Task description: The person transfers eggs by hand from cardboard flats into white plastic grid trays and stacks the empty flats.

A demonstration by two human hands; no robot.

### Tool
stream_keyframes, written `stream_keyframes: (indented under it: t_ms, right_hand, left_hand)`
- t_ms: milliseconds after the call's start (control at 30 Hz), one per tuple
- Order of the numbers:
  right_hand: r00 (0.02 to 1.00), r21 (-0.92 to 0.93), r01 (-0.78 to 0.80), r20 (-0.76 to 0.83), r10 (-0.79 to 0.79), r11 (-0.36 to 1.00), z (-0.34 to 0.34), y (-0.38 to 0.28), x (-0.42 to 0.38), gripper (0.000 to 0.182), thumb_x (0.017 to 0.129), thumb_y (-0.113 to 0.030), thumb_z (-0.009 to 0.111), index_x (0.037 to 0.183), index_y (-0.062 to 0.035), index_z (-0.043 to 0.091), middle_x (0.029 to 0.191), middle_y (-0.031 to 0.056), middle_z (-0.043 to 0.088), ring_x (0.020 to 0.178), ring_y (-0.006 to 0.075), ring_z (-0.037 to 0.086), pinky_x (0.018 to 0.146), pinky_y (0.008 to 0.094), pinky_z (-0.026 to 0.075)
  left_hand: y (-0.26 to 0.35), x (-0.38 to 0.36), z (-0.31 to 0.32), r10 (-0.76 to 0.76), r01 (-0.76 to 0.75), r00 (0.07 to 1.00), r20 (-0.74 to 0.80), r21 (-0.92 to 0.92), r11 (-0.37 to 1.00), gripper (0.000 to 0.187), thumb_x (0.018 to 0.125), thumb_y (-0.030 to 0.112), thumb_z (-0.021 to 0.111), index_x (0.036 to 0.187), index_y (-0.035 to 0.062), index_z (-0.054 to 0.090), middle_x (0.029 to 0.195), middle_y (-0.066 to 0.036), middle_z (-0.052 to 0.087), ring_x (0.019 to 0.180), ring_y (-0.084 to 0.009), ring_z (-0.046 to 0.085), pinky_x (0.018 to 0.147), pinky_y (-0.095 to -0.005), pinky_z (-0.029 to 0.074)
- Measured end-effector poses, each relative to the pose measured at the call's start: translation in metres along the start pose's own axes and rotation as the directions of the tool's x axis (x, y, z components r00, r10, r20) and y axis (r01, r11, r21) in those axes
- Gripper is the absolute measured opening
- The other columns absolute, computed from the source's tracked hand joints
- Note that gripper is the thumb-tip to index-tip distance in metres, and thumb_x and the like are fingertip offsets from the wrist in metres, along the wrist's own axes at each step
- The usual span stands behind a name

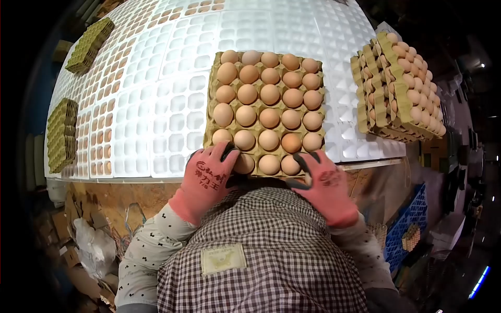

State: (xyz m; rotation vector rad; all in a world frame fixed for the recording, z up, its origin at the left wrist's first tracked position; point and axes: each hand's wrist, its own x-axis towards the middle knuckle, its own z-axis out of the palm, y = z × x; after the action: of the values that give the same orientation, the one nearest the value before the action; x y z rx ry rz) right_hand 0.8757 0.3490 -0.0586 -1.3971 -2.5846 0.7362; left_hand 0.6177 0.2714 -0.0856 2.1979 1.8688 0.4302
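Observation:
A pulp egg tray (213, 104) filled with rows of brown eggs (270, 94) lies in front of me at the table's near edge. My left hand (209, 175), in a pink glove with dark fingertips, is closed around the tray's near-left corner, its fingertips against the eggs there. Around the near-right corner curls my right hand (324, 182), gloved the same way. Its thumb is by the front edge and its fingers cover the corner egg. The undersides of both hands are hidden, as is the tray's front lip in part.
White moulded plastic trays (180, 99) cover the table, some with eggs in their cups. Stacked trays full of eggs (399, 91) stand at the right. Empty pulp-tray stacks (62, 135) sit on the left. A blue plastic crate (412, 224) is below the table at right.

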Motion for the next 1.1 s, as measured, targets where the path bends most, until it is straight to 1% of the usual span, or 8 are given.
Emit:
stream_keyframes:
  t_ms: [167,367,467,567,600,767,900,1100]
  right_hand:
    - [0.996,0.238,-0.057,-0.059,0.073,0.970,-0.002,0.026,0.000,0.045,0.074,-0.021,0.082,0.109,-0.0062,0.059,0.113,0.0122,0.062,0.097,0.0271,0.066,0.076,0.0350,0.056]
    - [0.976,1.000,0.008,-0.003,0.216,-0.023,-0.017,0.057,-0.026,0.042,0.086,-0.002,0.067,0.126,-0.0004,0.054,0.122,0.0101,0.058,0.104,0.0258,0.065,0.074,0.0355,0.060]
    - [0.972,0.356,0.009,-0.222,0.076,0.935,-0.017,0.055,-0.003,0.062,0.070,-0.013,0.085,0.127,-0.0088,0.059,0.129,0.0117,0.052,0.106,0.0253,0.062,0.091,0.0359,0.054]
    - [0.979,-0.332,-0.127,-0.191,0.065,0.935,-0.010,0.017,0.019,0.063,0.062,-0.015,0.087,0.121,-0.0160,0.066,0.131,0.0148,0.050,0.112,0.0361,0.053,0.091,0.0422,0.051]
    - [0.980,-0.359,-0.092,-0.198,0.021,0.929,-0.001,0.026,0.022,0.067,0.060,-0.014,0.087,0.123,-0.0176,0.065,0.135,0.0155,0.048,0.112,0.0355,0.053,0.092,0.0434,0.050]
    - [0.894,0.417,-0.131,-0.343,0.289,0.900,-0.009,0.011,0.027,0.059,0.063,0.011,0.075,0.120,0.0008,0.062,0.138,0.0116,0.045,0.115,0.0258,0.060,0.097,0.0347,0.053]
    - [0.931,0.513,-0.025,-0.302,0.207,0.858,0.001,-0.053,0.070,0.057,0.072,0.007,0.072,0.127,0.0011,0.056,0.132,0.0143,0.055,0.118,0.0265,0.059,0.101,0.0375,0.051]
    - [0.970,0.239,0.241,-0.086,-0.227,0.940,0.102,-0.211,0.228,0.056,0.074,-0.025,0.081,0.127,-0.0173,0.063,0.118,0.0162,0.059,0.107,0.0321,0.062,0.090,0.0361,0.051]
  left_hand:
    - [0.011,0.010,-0.009,0.117,-0.135,0.987,-0.111,-0.176,0.975,0.050,0.069,0.019,0.079,0.115,0.0088,0.061,0.121,-0.015,0.054,0.097,-0.0317,0.063,0.079,-0.0424,0.052]
    - [0.047,0.033,0.009,0.241,-0.243,0.970,0.037,0.228,0.943,0.048,0.070,0.013,0.074,0.118,0.0138,0.066,0.130,-0.023,0.051,0.100,-0.0377,0.062,0.084,-0.0413,0.053]
    - [0.034,0.038,-0.005,0.113,-0.100,0.991,0.066,-0.176,0.979,0.044,0.077,0.017,0.073,0.120,0.0129,0.064,0.128,-0.020,0.052,0.107,-0.0335,0.060,0.090,-0.0414,0.051]
    - [-0.007,0.024,-0.009,0.063,0.201,0.971,0.230,-0.933,0.297,0.040,0.089,0.018,0.069,0.125,0.0036,0.058,0.125,-0.014,0.059,0.111,-0.0266,0.060,0.097,-0.0387,0.048]
    - [-0.019,0.017,-0.011,0.071,0.428,0.904,0.422,-0.887,-0.174,0.039,0.093,0.020,0.067,0.125,0.0006,0.056,0.125,-0.012,0.060,0.114,-0.0238,0.059,0.100,-0.0378,0.047]
    - [-0.077,-0.025,-0.020,0.070,0.057,0.996,0.054,-0.997,-0.052,0.042,0.090,0.012,0.073,0.126,0.0022,0.055,0.119,-0.009,0.063,0.110,-0.0203,0.060,0.096,-0.0367,0.049]
    - [-0.186,-0.044,-0.001,-0.067,0.422,0.846,0.529,-0.740,-0.524,0.035,0.102,0.027,0.056,0.126,0.0015,0.056,0.109,-0.006,0.063,0.098,-0.0157,0.059,0.085,-0.0315,0.050]
    - [-0.323,-0.022,-0.036,-0.588,0.512,0.710,-0.389,-0.288,0.809,0.042,0.086,0.028,0.072,0.123,0.0150,0.059,0.122,-0.016,0.055,0.098,-0.0293,0.066,0.083,-0.0428,0.052]
